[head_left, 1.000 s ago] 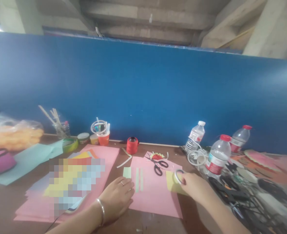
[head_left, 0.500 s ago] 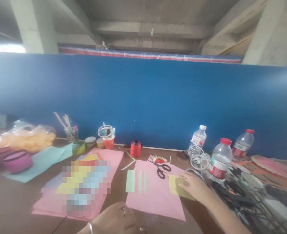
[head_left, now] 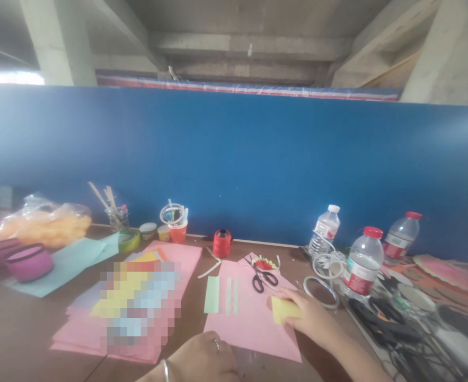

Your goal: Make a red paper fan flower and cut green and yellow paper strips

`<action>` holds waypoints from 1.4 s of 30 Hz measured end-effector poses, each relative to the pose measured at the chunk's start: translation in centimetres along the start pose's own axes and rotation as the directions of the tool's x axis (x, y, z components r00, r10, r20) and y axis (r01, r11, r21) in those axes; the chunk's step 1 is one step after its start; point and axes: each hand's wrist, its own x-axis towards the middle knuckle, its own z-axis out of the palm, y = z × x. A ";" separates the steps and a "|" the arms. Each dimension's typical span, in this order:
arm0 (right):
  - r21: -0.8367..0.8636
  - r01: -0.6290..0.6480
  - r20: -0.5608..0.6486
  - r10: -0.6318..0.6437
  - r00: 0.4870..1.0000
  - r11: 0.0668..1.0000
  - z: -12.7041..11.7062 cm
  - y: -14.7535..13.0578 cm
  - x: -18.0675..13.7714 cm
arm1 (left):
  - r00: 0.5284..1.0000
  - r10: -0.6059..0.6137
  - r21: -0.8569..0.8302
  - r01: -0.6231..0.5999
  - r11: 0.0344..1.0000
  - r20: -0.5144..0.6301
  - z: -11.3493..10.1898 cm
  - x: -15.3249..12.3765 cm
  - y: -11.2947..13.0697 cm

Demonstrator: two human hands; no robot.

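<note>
Your right hand [head_left: 311, 318] is no longer holding the tape ring [head_left: 321, 292]; it is now gripping the yellow paper [head_left: 282, 309] on the pink sheet [head_left: 253, 323]. Your left hand [head_left: 204, 361] is pulling back to the table [head_left: 15, 339] edge, loosely curled, holding nothing.

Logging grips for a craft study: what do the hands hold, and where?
The right hand has the yellow paper by its right edge. The left hand holds nothing visible.

Brown table [head_left: 15, 323] against blue board. Left edge: teal sheet [head_left: 64, 260], purple bowl [head_left: 29, 261], plastic bag [head_left: 43, 223]. Middle: pink paper stack [head_left: 178, 260], pink sheet [head_left: 249, 318] near front edge. Back edge: orange cup [head_left: 178, 232], red spool [head_left: 221, 243]. Right end: tape ring [head_left: 321, 292], 3 water bottles [head_left: 361, 268], black cables [head_left: 400, 334].
</note>
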 end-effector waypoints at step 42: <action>0.685 0.097 -0.156 0.016 0.988 0.722 5.5 -6.5 3.6 | 0.508 -0.815 -0.901 0.432 -0.040 0.280 1.4 4.3 -4.5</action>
